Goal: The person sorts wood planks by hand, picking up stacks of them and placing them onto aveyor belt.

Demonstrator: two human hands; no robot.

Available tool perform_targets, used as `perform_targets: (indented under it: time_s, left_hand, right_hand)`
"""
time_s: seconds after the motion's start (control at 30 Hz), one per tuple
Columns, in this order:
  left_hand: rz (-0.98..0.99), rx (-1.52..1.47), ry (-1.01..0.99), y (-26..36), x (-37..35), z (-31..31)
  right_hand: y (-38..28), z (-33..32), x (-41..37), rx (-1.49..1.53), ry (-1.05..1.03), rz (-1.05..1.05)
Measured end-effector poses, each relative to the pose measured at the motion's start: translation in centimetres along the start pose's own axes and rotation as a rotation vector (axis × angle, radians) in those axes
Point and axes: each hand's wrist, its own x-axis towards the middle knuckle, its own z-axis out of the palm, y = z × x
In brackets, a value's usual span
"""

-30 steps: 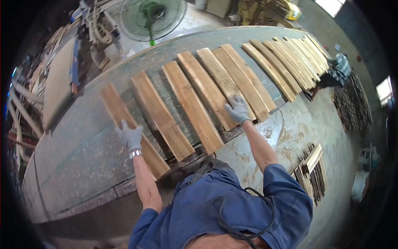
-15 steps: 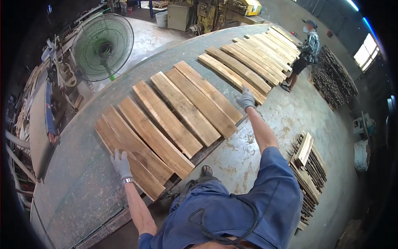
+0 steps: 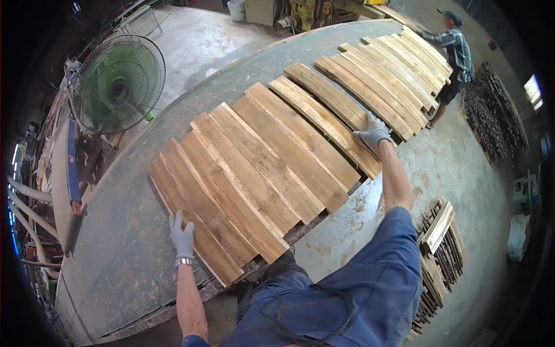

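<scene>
My left hand (image 3: 182, 236), in a grey glove, presses against the outer edge of the leftmost board (image 3: 199, 240), fingers spread. Several wooden boards (image 3: 263, 159) lie side by side on the green table (image 3: 121, 254), most of them touching. My right hand (image 3: 376, 134), also gloved, rests on the near ends of two boards (image 3: 326, 124) to the right, with its thumb and fingers apart. Beyond it, another group of boards (image 3: 376, 81) runs to the table's far end.
A green fan (image 3: 119, 87) stands behind the table at the left. A person (image 3: 457, 52) stands at the table's far right end. Stacked wood strips (image 3: 442, 254) lie on the floor at the right, with a larger pile (image 3: 494, 113) behind.
My right hand has moved onto the boards to the right, and these now lie closer to the left group. Gaps among the left boards have narrowed. The camera view has shifted.
</scene>
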Motion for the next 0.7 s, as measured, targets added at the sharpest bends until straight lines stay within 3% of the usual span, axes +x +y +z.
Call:
perform_targets:
  time_s: [0.07, 0.17, 0.27, 0.37, 0.47, 0.57, 0.6, 0.63, 0.7]
  left_hand:
    - [0.049, 0.047, 0.034, 0.9, -0.3, 1.4]
    - [0.063, 0.087, 0.104, 4.4, -1.6, 4.7]
    - [0.063, 0.045, 0.127, 7.1, -1.0, 7.8]
    - [0.116, 0.081, 0.115, 10.2, -0.4, 10.6]
    - [0.139, 0.027, 0.101, 9.8, 1.5, 11.7]
    - [0.174, -0.036, 0.03, 9.9, 1.5, 9.8]
    - [0.101, -0.336, -0.033, 9.6, 1.9, 9.1]
    - [0.047, -0.644, -0.091, 9.2, 2.3, 8.3]
    - [-0.209, -1.064, -0.095, 9.4, 2.6, 6.3]
  right_hand:
    - [-0.9, -1.6, -1.1, 0.01, 0.028, 0.02]
    - [-0.5, -2.9, -3.3, 0.263, 0.048, -0.069]
    - [-0.3, 0.0, -7.8, 0.897, 0.109, -0.11]
    - [-2.4, 1.2, -13.9, 1.039, 0.07, -0.001]
    - [-6.7, 1.7, -19.5, 1.026, 0.092, -0.052]
    - [-13.3, 2.0, -25.3, 1.32, -0.164, 0.04]
    - [-16.1, 1.1, -27.5, 1.293, -0.23, 0.057]
    - [-18.5, 3.2, -29.1, 1.395, -0.165, -0.082]
    - [-23.0, 4.4, -31.7, 1.557, -0.297, -0.15]
